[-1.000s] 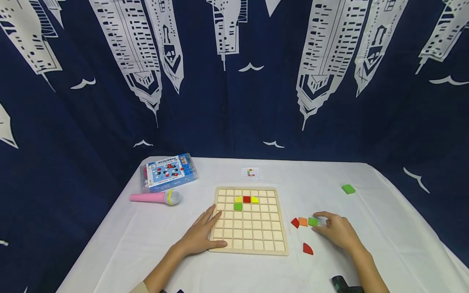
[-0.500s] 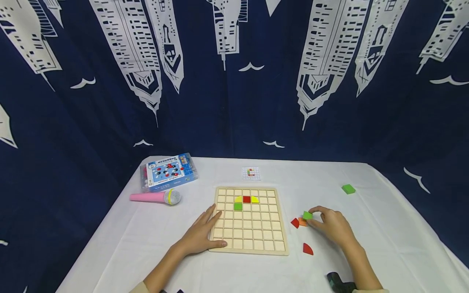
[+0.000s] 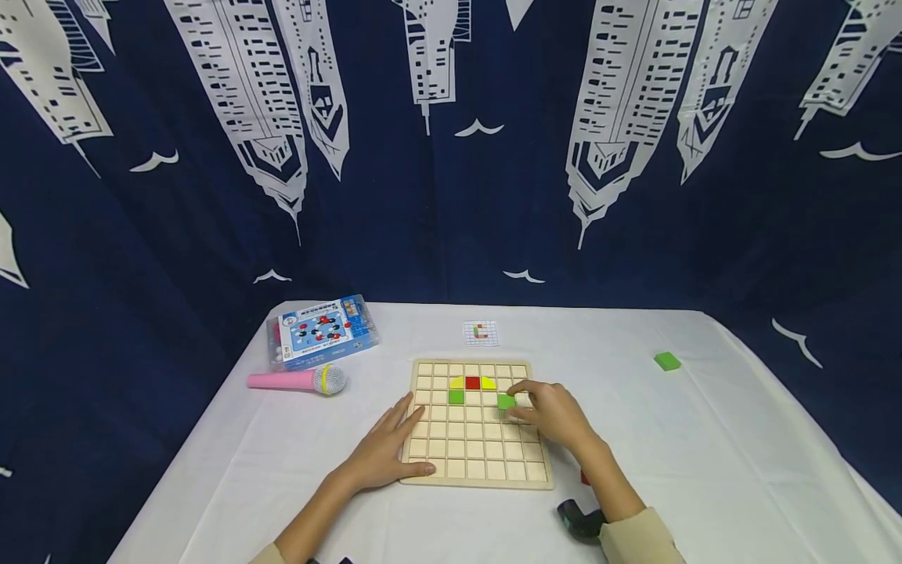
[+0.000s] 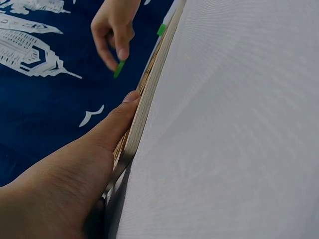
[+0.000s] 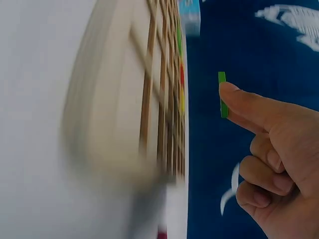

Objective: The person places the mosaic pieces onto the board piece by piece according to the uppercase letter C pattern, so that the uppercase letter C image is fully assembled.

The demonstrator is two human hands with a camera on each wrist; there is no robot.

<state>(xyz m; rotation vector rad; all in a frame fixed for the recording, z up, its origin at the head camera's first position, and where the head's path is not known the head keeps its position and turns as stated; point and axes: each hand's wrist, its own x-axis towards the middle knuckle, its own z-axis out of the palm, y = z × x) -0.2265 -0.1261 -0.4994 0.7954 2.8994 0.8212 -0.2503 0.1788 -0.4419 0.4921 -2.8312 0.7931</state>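
Note:
A wooden grid board (image 3: 476,450) lies mid-table. My left hand (image 3: 384,454) rests on its left edge, fingers spread, the thumb (image 4: 117,122) along the near rim in the left wrist view. Between thumb and fingertip my right hand (image 3: 557,415) pinches a green square tile (image 5: 223,94), held over the board's upper right cells. In the board's upper rows sit a red square tile (image 3: 472,383) flanked by a yellow tile (image 3: 456,383) and another yellow tile (image 3: 488,384). Another green square tile (image 3: 456,397) fills a cell below the left yellow one.
Behind the board lies a small pattern card (image 3: 481,334). A blue boxed set (image 3: 324,333) and a pink microphone (image 3: 292,381) lie at left. One green tile (image 3: 666,361) is far right. My right forearm mostly hides a red tile (image 3: 585,478).
My right hand took the green tile from the row of loose pieces at right, lifted it and carried it left over the board. The left hand has stayed in place.

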